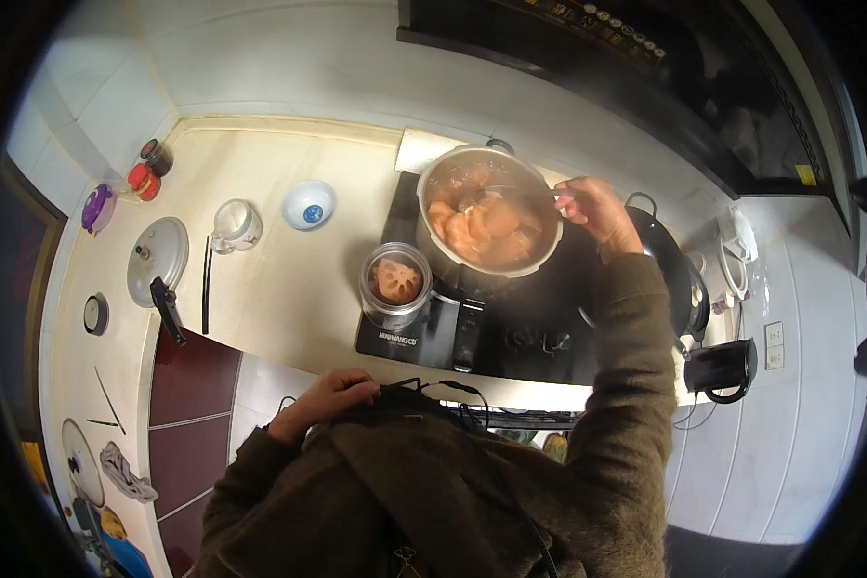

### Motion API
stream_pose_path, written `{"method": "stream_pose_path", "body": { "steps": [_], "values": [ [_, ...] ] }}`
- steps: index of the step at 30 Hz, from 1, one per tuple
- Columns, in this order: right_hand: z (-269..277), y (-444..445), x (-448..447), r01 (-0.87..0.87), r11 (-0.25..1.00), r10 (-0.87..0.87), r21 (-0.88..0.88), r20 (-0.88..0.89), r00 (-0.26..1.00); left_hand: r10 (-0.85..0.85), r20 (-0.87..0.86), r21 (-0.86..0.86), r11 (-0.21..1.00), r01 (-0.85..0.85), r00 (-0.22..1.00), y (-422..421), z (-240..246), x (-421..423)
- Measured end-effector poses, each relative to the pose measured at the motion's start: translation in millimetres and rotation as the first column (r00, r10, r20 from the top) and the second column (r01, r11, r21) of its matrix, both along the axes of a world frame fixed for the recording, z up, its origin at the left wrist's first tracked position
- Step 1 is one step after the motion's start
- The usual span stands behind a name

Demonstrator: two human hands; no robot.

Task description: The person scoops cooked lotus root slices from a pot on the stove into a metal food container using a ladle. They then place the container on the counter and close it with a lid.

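Observation:
My right hand (594, 211) is closed on the handle of a metal spoon or ladle (509, 188), whose far end reaches into a large metal pot (425, 238). Steam rises from the pot, where chunks of food, apparently lotus root (469, 227), lie in liquid. Just left of the pot, a clear round container (397, 318) with a cut lotus root piece (397, 280) stands on the black cooktop (433, 339). My left hand (347, 394) rests near my waist by a dark cable, its fingers curled; whether it grips anything is unclear.
On the counter at left are a blue-white bowl (308, 205), a glass cup (235, 225), black chopsticks (206, 285) and a pressure-cooker lid (157, 261). A black wok (654, 246) and a black kettle (720, 367) stand at right. The range hood (585, 65) hangs above.

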State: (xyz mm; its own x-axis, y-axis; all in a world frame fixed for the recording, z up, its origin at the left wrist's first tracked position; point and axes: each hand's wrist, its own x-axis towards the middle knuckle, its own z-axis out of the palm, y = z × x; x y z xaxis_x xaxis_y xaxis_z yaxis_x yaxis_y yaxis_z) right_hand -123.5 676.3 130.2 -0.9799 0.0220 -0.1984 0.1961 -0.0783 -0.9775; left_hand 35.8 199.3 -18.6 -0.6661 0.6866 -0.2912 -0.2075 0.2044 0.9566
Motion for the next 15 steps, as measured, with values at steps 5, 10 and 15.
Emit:
{"method": "stream_pose_path", "body": {
  "steps": [5,10,15],
  "values": [
    [20,0,41,0.088,0.993,-0.084,0.077,-0.059,0.995,-0.022,-0.022,-0.029,0.999,0.021,1.000,1,1,-2],
    [15,-10,62,0.237,0.961,-0.223,0.141,-0.108,0.969,-0.037,-0.031,-0.061,0.998,0.035,0.999,3,4,-4],
    [10,-19,68,0.389,0.908,-0.354,0.159,-0.210,0.911,-0.039,-0.019,-0.080,0.996,0.038,0.999,2,11,-3]
  ]
}}
